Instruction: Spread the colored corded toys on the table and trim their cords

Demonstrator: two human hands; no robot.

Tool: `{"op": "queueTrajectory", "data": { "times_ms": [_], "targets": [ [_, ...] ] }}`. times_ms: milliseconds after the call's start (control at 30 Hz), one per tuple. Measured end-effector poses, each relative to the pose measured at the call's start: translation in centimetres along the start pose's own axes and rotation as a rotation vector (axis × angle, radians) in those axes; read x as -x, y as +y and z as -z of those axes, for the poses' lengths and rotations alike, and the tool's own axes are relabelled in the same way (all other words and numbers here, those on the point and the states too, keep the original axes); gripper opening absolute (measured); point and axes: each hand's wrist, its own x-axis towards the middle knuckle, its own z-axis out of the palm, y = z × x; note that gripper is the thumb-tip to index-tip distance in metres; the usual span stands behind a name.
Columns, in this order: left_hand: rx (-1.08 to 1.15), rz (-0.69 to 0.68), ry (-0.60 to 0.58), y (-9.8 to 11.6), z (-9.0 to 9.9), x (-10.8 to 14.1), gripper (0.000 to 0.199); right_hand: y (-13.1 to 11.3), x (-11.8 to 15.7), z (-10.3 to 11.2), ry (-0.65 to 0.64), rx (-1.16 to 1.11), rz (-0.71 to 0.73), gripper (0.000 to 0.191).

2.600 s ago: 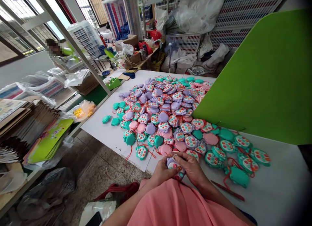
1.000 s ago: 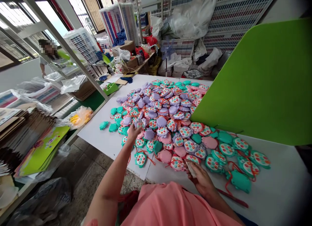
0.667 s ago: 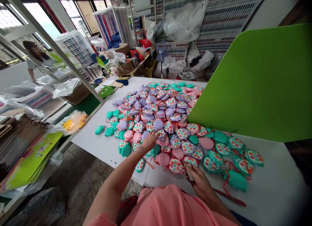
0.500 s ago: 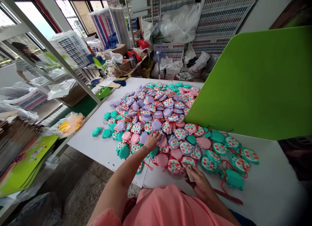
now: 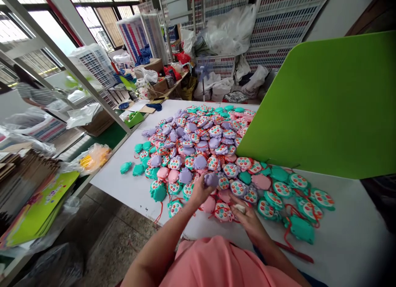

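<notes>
My left hand [image 5: 200, 192] grips a purple turtle-shaped toy [image 5: 211, 179] by its edge, its plain back facing up. A small wad of whitish cloth [image 5: 239, 208] is held in my right hand [image 5: 250, 221], close to the table's front edge. Around both hands spreads a heap of similar toys in purple, pink and green, many with coloured dots and red cords. A pink toy [image 5: 208, 204] lies just below my left hand, and a dotted one [image 5: 223, 212] is left of my right hand.
A green panel [image 5: 328, 109] stands along the table's right side. Near my right forearm lies a dark red strip [image 5: 293, 252]. Cartons [image 5: 27, 184] and a metal frame [image 5: 83, 83] are at left. A person [image 5: 34, 89] is beyond the frame.
My left hand has picked up the purple toy from the heap and drawn it towards my right hand. My right hand has turned, showing more of the cloth.
</notes>
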Motion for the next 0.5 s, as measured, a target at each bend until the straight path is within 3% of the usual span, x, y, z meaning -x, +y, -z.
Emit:
{"op": "queueTrajectory", "data": {
  "times_ms": [133,233,367,500],
  "targets": [
    [0.581,0.291,-0.093,2.7,-3.0,4.4,0.066,-1.2,-0.3,-1.6,-0.165,0.279,0.226,0.057],
    [0.744,0.326,-0.076,3.9,-3.5,6.4,0.071,-1.3,-0.1,-2.2,-0.244,0.368,0.303,0.061],
    [0.693,0.311,-0.148,3.5,-3.1,7.3,0.082,-1.7,0.2,-1.8,-0.222,0.319,0.249,0.064],
    [0.433,0.227,0.007,2.3,-2.8,7.5,0.076,-2.7,1.0,-1.1,-0.145,0.082,0.059,0.063]
  ]
}}
